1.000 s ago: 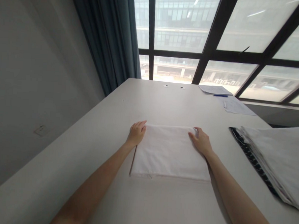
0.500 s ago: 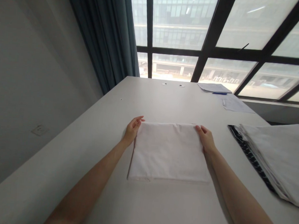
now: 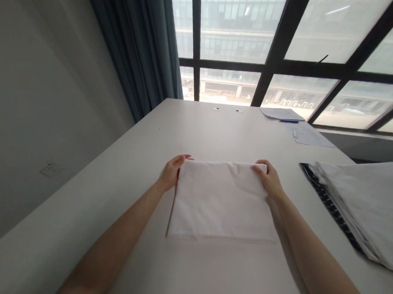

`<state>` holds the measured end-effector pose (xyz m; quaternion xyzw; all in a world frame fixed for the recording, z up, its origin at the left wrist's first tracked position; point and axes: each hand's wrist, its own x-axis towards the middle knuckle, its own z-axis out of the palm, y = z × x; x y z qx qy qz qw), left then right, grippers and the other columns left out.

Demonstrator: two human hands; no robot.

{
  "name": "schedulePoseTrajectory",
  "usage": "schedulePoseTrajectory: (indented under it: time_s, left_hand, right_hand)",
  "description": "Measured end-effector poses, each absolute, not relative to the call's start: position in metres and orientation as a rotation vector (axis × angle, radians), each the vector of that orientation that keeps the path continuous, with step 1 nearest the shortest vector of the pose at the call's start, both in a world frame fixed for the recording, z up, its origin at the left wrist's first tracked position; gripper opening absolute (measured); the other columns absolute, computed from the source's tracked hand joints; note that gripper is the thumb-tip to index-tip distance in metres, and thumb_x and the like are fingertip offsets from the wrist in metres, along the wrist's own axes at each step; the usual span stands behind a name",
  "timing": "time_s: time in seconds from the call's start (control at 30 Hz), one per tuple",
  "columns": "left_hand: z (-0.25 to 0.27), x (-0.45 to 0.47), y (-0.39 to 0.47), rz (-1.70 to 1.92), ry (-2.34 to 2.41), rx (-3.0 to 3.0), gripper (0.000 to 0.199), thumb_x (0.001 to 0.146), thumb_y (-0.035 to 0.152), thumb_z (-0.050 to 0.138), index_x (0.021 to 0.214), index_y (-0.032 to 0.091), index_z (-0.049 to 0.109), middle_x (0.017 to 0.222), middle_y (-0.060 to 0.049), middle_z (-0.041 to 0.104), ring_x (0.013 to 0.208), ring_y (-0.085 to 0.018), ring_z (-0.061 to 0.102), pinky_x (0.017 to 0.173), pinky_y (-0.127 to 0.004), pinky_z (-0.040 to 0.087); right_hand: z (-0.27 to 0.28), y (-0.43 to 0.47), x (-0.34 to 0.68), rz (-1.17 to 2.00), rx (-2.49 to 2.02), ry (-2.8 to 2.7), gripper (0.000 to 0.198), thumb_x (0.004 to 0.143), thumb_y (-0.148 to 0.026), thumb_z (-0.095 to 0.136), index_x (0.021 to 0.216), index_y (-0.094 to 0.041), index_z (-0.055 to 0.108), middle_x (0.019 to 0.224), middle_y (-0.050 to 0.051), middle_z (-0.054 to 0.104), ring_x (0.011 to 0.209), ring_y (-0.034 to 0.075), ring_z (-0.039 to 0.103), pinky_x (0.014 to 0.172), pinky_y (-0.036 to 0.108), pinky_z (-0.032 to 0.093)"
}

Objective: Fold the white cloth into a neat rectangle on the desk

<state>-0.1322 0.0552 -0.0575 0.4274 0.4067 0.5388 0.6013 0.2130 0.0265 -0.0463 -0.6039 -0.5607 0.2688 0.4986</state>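
Note:
A folded white cloth [image 3: 224, 204] lies in front of me, roughly rectangular, with faint wrinkles near its far edge. My left hand [image 3: 171, 173] grips the far left corner, thumb at the edge and fingertips reaching behind it. At the far right corner, my right hand [image 3: 271, 180] pinches the cloth with its thumb on top and fingers curled behind. A thin darker line of a lower layer shows along the cloth's left side.
The white table [image 3: 143, 152] carries a stack of larger white cloths [image 3: 369, 206] at the right, with black fabric [image 3: 332, 210] beneath. Papers [image 3: 312, 135] and a blue pen [image 3: 288, 121] lie at the far right. Behind are a curtain [image 3: 139, 41] and windows.
My right hand's thumb has slid inward over the cloth's corner, and its fingers now show behind the far edge. My left hand has shifted slightly; the cloth has barely moved.

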Motion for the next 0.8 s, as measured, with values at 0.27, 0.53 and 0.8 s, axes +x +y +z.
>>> schedulePoseTrajectory:
  time_s: [0.27,0.53,0.8]
  left_hand:
    - [-0.051,-0.132,0.055,1.095,0.935,0.836,0.040,0.075,0.034,0.069,0.108,0.013,0.064,0.084,-0.007,0.069,0.073,-0.017,0.065,0.069,-0.030,0.053]
    - [-0.061,-0.127,0.057,1.189,1.028,0.952,0.038,0.075,0.039,0.069,0.104,0.015,0.066,0.073,-0.003,0.067,0.062,-0.015,0.061,0.059,-0.028,0.051]
    - [-0.049,-0.132,0.058,1.086,1.003,0.923,0.040,0.070,0.040,0.075,0.097,0.012,0.069,0.075,-0.006,0.068,0.064,-0.015,0.062,0.060,-0.027,0.050]
  right_hand:
    - [-0.045,0.022,0.211,0.704,-1.371,-1.382,0.038,0.071,-0.053,0.066,0.091,-0.020,0.059,0.069,-0.003,0.050,0.061,0.013,0.044,0.053,0.023,0.036]
    - [-0.050,0.026,0.217,0.776,-1.346,-1.364,0.043,0.070,-0.056,0.068,0.093,-0.020,0.060,0.065,-0.004,0.049,0.058,0.012,0.042,0.051,0.023,0.034]
    - [-0.051,0.025,0.223,0.885,-1.322,-1.382,0.047,0.070,-0.058,0.068,0.095,-0.020,0.060,0.065,-0.004,0.049,0.057,0.012,0.043,0.049,0.022,0.034]
